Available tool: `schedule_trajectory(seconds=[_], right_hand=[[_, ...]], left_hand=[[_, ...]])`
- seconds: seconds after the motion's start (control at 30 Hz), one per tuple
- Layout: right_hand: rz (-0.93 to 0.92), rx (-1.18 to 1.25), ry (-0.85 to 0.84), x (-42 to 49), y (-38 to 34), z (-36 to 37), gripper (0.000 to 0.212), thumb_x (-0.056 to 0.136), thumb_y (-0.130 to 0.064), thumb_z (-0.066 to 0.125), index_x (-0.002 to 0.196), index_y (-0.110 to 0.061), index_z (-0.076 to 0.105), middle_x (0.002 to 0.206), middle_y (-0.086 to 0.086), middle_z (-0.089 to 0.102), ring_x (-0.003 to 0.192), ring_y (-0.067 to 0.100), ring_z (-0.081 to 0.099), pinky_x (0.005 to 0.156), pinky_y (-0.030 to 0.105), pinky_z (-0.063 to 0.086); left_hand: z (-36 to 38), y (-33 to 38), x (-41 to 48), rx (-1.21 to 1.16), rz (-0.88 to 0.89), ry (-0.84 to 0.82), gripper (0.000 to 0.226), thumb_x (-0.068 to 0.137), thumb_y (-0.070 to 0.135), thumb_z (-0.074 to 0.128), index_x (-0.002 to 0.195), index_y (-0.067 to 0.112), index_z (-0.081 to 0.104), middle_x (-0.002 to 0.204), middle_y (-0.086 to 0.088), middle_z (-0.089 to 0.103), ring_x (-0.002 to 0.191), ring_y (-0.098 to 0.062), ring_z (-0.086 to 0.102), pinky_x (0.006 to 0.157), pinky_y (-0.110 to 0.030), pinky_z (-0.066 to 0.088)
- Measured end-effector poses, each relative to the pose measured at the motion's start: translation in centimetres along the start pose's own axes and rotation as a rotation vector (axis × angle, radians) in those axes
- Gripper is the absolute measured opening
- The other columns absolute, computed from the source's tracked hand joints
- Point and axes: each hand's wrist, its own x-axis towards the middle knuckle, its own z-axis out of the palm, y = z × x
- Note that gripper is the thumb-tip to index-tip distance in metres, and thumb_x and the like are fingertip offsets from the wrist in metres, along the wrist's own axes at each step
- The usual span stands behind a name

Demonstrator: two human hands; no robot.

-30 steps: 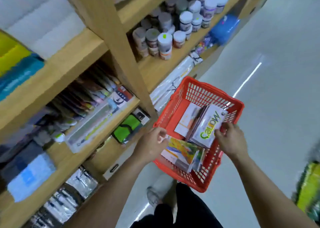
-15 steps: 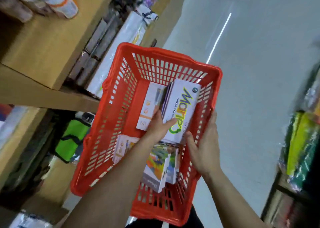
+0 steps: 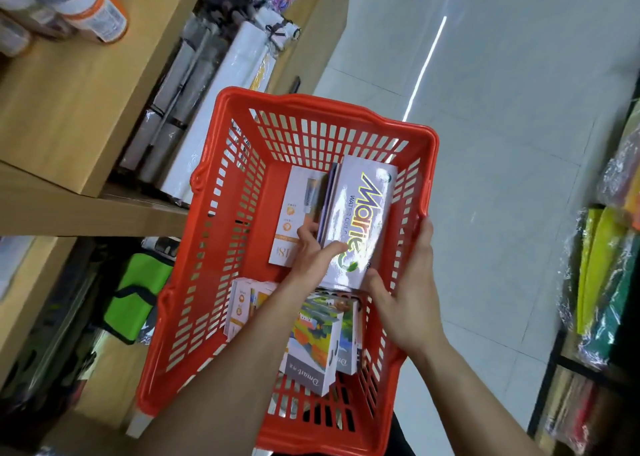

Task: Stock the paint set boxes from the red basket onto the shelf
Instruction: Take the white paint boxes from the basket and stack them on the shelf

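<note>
I look down into the red basket (image 3: 311, 100), held in front of me beside the wooden shelf (image 3: 69, 109). A white "Marie's" water colour box (image 3: 367, 192) leans at the basket's far right. My left hand (image 3: 313, 258) reaches in and pinches its near left edge, thumb on the printed face. My right hand (image 3: 408, 299) clasps the basket's right wall, fingers outside and thumb inside by the box's near end. A white-and-orange box (image 3: 294, 209) lies beside the Marie's box. Colourful "Dmast" boxes (image 3: 315, 344) and another white-and-orange box (image 3: 242, 303) lie under my left forearm.
Wrapped paper rolls (image 3: 221, 91) lie on the lower shelf left of the basket. Paint jars (image 3: 93, 8) stand on the shelf board above. A green bag (image 3: 135, 292) sits low on the left. A dark rack with coloured packs (image 3: 602, 282) lines the right. Grey tiled floor runs between.
My view tipped down from the shelf onto the basket. My left hand left the basket's rim and took hold of the Marie's box. My right hand shifted from that box to the right wall.
</note>
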Motion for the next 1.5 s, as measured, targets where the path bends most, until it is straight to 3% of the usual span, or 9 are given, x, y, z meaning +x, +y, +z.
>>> schedule_trajectory(seconds=[0.1,0.27,0.37,0.5,0.7,0.9,1.1,1.23,1.5], right_hand=[[-0.015,-0.012,-0.004,-0.1,0.1,0.0,0.107,0.090,-0.023,0.070,0.160,-0.033,-0.011,0.166,-0.001,0.023,0.150,0.018,0.032,0.114,0.044,0.041],[-0.023,-0.020,0.002,-0.1,0.2,0.0,0.108,0.089,-0.022,0.070,0.159,-0.034,-0.012,0.161,-0.013,0.022,0.148,0.008,0.030,0.115,0.044,0.040],[-0.022,-0.016,0.004,0.0,0.4,0.0,0.107,0.091,-0.023,0.070,0.158,-0.037,-0.012,0.168,-0.007,0.017,0.153,0.013,0.025,0.118,0.047,0.037],[-0.021,-0.001,0.005,0.0,0.4,0.1,0.105,0.090,-0.027,0.067,0.158,-0.039,-0.013,0.164,-0.015,0.016,0.151,0.005,0.023,0.119,0.045,0.036],[-0.020,0.005,0.006,0.2,0.6,0.0,0.104,0.088,-0.027,0.066,0.159,-0.037,-0.010,0.166,-0.008,0.026,0.148,0.017,0.036,0.113,0.053,0.043],[0.014,-0.079,0.071,-0.8,-0.1,-0.8,0.097,0.085,-0.044,0.060,0.162,-0.024,0.003,0.160,0.011,0.029,0.144,0.025,0.027,0.113,0.038,0.029],[-0.032,-0.072,0.200,-1.4,-4.3,-2.3,0.073,0.087,-0.037,0.056,0.152,-0.009,0.036,0.149,0.014,0.040,0.136,0.028,0.035,0.113,0.032,0.026],[-0.086,-0.086,0.050,-1.4,-6.9,-2.1,0.055,0.091,-0.043,0.048,0.135,-0.011,0.058,0.133,0.008,0.059,0.122,0.024,0.055,0.099,0.038,0.046],[-0.041,0.069,-0.498,-1.6,-10.3,2.2,0.036,0.101,-0.041,0.053,0.128,-0.020,0.064,0.118,-0.003,0.070,0.105,0.013,0.067,0.082,0.024,0.049]], left_hand=[[0.0,0.1,0.1,-0.018,0.014,0.010,0.080,0.055,0.064,0.069,0.118,0.033,0.031,0.132,-0.007,0.050,0.114,-0.025,0.055,0.079,-0.033,0.044],[-0.7,0.6,1.0,-0.035,0.022,-0.004,0.116,0.059,0.071,0.068,0.156,0.030,0.022,0.161,0.006,0.033,0.149,-0.026,0.029,0.118,-0.046,0.029],[-0.8,0.6,0.9,0.011,0.062,-0.038,0.102,0.062,0.071,0.069,0.152,0.038,0.033,0.129,0.025,0.049,0.143,-0.019,0.040,0.100,-0.024,0.034],[-0.5,0.6,1.1,0.048,0.130,-0.056,0.114,0.065,0.065,0.074,0.159,0.037,0.016,0.167,0.007,0.023,0.153,-0.020,0.021,0.120,-0.041,0.024],[-1.3,1.6,-0.3,-0.020,0.212,0.031,0.106,0.071,0.050,0.078,0.159,0.037,0.020,0.165,0.003,0.030,0.145,-0.017,0.033,0.098,-0.020,0.035],[-5.2,4.2,-5.6,-0.088,0.294,0.074,0.111,0.060,0.056,0.079,0.157,0.039,0.027,0.163,0.006,0.032,0.149,-0.018,0.032,0.120,-0.043,0.029],[-10.9,4.6,-13.8,-0.283,0.296,0.082,0.098,0.064,0.042,0.085,0.151,0.038,0.040,0.138,-0.006,0.065,0.114,-0.031,0.070,0.093,-0.056,0.057],[-14.3,3.5,-19.8,-0.316,0.278,0.156,0.085,0.065,0.038,0.084,0.143,0.043,0.049,0.122,-0.004,0.075,0.104,-0.034,0.074,0.091,-0.056,0.057],[-17.1,-2.9,-28.6,-0.441,0.219,0.275,0.074,0.069,0.035,0.082,0.137,0.045,0.054,0.117,-0.004,0.077,0.096,-0.032,0.077,0.069,-0.036,0.062]])
